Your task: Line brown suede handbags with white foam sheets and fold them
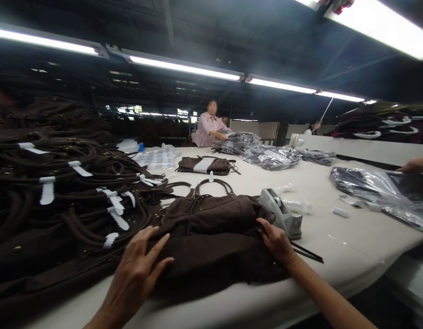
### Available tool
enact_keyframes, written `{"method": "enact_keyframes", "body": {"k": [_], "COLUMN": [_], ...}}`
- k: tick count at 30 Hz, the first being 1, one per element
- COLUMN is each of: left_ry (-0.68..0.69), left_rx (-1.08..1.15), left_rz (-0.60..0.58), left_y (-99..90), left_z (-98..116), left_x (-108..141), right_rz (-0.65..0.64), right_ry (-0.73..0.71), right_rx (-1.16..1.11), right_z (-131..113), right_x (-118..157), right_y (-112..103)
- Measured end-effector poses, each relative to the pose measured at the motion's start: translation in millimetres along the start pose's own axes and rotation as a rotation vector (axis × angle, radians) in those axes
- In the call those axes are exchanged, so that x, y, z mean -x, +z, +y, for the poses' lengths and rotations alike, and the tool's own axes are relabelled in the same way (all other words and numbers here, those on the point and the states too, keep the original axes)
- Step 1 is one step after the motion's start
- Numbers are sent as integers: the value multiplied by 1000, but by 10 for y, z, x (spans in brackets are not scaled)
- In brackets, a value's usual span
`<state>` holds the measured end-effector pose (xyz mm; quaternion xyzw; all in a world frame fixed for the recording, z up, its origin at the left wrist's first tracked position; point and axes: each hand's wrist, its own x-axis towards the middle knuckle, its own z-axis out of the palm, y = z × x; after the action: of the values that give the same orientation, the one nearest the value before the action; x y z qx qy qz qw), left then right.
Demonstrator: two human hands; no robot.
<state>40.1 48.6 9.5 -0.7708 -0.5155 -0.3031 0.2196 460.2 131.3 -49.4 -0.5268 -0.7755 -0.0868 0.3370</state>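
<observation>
The dark brown fabric bag with looped handles [214, 237] lies flat at the near edge of the long white-covered worktop [310, 183], its handles pointing toward the far edge. The left hand [134, 265] is at the bag's left side, fingers spread wide and slightly bent, closed on nothing; whether the fingertips press the cloth I cannot tell. The right hand [276, 240] is at the bag's right side, thumb and fingers partly curled at the dark cloth there; I can't make out how firmly they grip it.

Just beyond the right hand stands a grey plastic tape dispenser [281, 214]. To the left, a tall heap of dark brown bags [60, 192], white toothed strips round their handles, reaches the near edge. Farther off lies a folded brown bag with a white band [206, 165]. By the far edge, a person in a pink shirt [211, 125] reaches toward bags in clear plastic [238, 142]. At the right edge, another person's hand [417, 165] touches a plastic-wrapped dark bag [372, 185].
</observation>
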Motion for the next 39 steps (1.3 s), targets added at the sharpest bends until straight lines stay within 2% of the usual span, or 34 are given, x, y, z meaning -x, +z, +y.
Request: {"method": "enact_keyframes", "body": {"k": [2, 5, 7, 10, 13, 15, 18, 20, 24, 27, 29, 32, 35, 39], "left_ry": [98, -27, -91, -96, -116, -144, -186, -212, -234, -225, -265, -381, -528, -739], "left_rx": [97, 215, 315, 421, 410, 374, 342, 335, 336, 251, 169, 135, 242, 370], "left_rz": [-162, -457, -620, -752, -849, -826, -661, -550, -373, -278, -247, -235, -296, -310], "left_y": [64, 172, 173, 85, 50, 114, 282, 367, 361, 294, 268, 259, 247, 111], "left_z": [23, 54, 94, 212, 339, 361, 259, 144, 19, 78, 147, 227, 223, 52], "left_x": [-131, -309, -373, -373, -293, -215, -89, -9, 139, 229, 271, 291, 256, 213], "right_rz": [76, 176, 200, 192, 165, 126, 97, 138, 264, 185, 72, -18, 26, 61], "right_ry": [7, 50, 93, 164, 206, 210, 206, 244, 469, 629, 724, 817, 835, 806], "right_rx": [5, 28, 51, 57, 38, 15, -57, -125, -300, -585, -769, -834, -870, -991], "right_z": [-23, -82, -107, -82, 4, 60, 90, 75, 55, 107, 149, 142, 8, -243], "right_x": [21, 31, 9, -87, -213, -275, -314, -311, -235, -90, 32, 177, 233, 286], "right_y": [-84, -172, -176, -121, -49, -23, -32, -58, -105, -128, -153, -212, -297, -537]}}
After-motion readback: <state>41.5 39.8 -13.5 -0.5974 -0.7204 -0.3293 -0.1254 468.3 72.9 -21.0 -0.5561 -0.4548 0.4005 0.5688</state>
